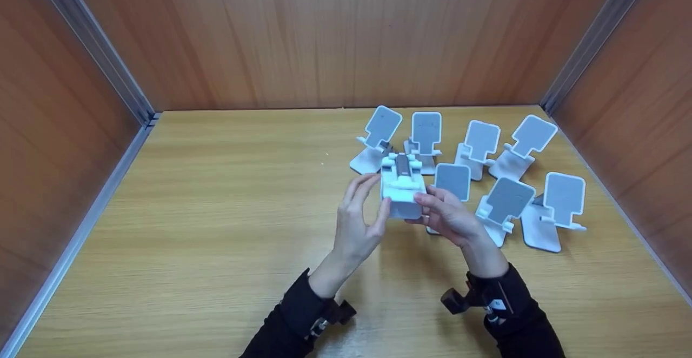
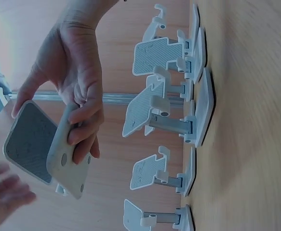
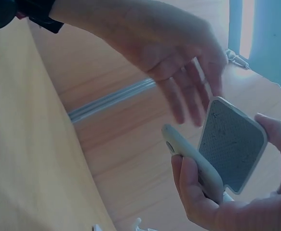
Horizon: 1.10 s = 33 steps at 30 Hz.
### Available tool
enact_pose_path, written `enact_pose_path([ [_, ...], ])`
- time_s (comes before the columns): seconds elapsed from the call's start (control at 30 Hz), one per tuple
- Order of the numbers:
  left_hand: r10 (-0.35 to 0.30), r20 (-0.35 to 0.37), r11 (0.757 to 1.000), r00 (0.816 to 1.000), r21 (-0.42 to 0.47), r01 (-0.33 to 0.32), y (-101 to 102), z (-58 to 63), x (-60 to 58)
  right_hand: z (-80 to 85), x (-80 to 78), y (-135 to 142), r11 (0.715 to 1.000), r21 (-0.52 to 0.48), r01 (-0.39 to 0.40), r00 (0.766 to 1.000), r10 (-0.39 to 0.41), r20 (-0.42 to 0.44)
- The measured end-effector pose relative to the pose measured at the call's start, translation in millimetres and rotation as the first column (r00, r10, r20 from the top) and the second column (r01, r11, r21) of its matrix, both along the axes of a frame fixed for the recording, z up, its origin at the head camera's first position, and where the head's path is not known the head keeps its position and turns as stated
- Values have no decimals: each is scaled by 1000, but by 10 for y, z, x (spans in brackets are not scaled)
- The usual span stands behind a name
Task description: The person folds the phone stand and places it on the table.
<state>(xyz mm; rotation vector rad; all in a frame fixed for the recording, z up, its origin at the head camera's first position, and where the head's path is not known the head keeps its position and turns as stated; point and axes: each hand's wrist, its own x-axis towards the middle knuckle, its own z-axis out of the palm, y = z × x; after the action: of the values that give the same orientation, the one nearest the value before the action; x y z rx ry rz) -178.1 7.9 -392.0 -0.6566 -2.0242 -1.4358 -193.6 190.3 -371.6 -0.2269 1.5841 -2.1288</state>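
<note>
A white folding phone stand (image 1: 403, 187) with grey pads is held up above the table, partly folded. My right hand (image 1: 454, 220) grips it from the right. In the right wrist view, the right thumb (image 3: 277, 132) lies on the edge of the grey-padded plate (image 3: 234, 144), and the fingers curl round the base (image 3: 193, 156). My left hand (image 1: 357, 231) is just left of the stand, its fingers spread and loosely bent. The left wrist view shows a gap between the left fingers (image 2: 7, 192) and the stand.
Several similar phone stands (image 1: 565, 201) stand unfolded on the right part of the wooden table (image 1: 216, 212), close behind and right of my hands. Wood-grain panels (image 1: 346, 39) with metal corner strips (image 1: 97, 39) enclose the back and sides.
</note>
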Motion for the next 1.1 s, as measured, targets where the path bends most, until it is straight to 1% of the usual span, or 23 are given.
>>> enact_pose_path([
  [0.03,-7,90,1000,996,1,7,-3,2,1,8,6,1,1000,4,9,1000,-9,0],
  [0.07,-19,183,1000,983,2,19,-7,4,1,15,13,1,1000,6,16,1000,-16,2],
  [0.1,-37,270,999,962,6,37,-11,8,3,21,20,2,1000,5,22,1000,-22,3],
  [0.13,-64,344,998,937,19,61,-18,17,4,31,26,-1,1000,4,27,1000,-27,6],
  [0.17,-94,401,996,911,40,85,-24,23,1,41,33,-4,1000,4,31,999,-31,9],
  [0.2,-128,451,992,883,71,107,-32,73,20,45,36,-7,1000,3,31,999,-31,7],
  [0.27,-201,519,978,831,149,143,-48,165,52,49,43,-13,999,9,35,999,-35,3],
  [0.33,-267,562,960,783,229,163,-61,191,42,48,47,-20,999,17,38,999,-38,-4],
  [0.4,-323,594,938,737,304,166,-75,201,26,40,46,-24,999,23,36,999,-36,-14],
  [0.43,-349,602,927,718,336,169,-81,164,-4,38,47,-25,999,27,37,999,-37,-15],
  [0.5,-382,617,912,688,373,172,-91,94,-58,33,46,-25,999,28,33,999,-32,-17],
  [0.57,-405,620,902,672,392,181,-107,90,-71,28,41,-22,999,30,27,999,-27,-20],
  [0.63,-421,621,895,662,404,190,-120,90,-77,21,41,-18,999,33,25,999,-24,-23],
  [0.7,-432,615,889,660,415,195,-130,87,-77,11,40,-20,1000,23,16,999,-16,-32],
  [0.77,-440,606,883,663,425,197,-132,82,-78,2,38,-24,1000,11,9,999,-9,-45],
  [0.87,-447,588,876,674,439,198,-127,76,-76,-15,28,-32,1000,-7,0,998,-1,-68],
  [0.93,-449,584,872,677,452,189,-120,69,-79,-23,23,-35,1000,-9,5,997,-6,-78],
  [1.0,-457,576,863,678,473,179,-108,62,-82,-34,18,-40,1000,-8,11,996,-11,-88],
  [1.1,-473,557,843,682,512,167,-93,51,-83,-48,15,-47,1000,-1,23,995,-23,-98],
])
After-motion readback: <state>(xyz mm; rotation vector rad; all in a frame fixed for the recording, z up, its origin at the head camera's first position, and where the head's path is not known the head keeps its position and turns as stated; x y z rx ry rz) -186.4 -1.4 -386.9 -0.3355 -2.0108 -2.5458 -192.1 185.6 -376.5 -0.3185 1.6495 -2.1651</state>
